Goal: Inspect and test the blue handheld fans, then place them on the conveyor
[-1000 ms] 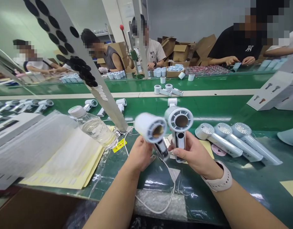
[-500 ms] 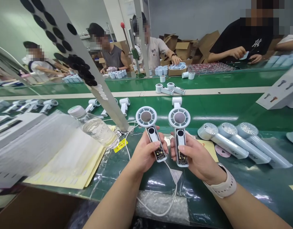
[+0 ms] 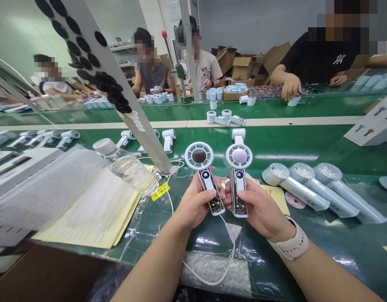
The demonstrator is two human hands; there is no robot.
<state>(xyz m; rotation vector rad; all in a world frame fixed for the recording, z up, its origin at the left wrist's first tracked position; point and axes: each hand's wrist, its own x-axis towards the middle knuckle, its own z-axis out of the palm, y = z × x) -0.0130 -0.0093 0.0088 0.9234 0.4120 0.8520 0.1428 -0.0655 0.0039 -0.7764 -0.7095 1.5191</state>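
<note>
Pale-blue fans clamped in both hands, displays lit, "FAN" on handles nearby, "NY" on black shirt

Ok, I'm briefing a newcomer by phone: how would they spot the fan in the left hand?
Find the green bench, then the left hand above it. That hand grips the fan by its handle, thumb on the front. Its dark centre disc sets it apart from the other fan in the right hand, whose disc is pale.

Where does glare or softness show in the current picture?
Head view: white glare on the bench and a pale streak on the green strip beyond; head view, centre: both held fans look sharp; head view, background: small red pieces are indistinct.
</note>
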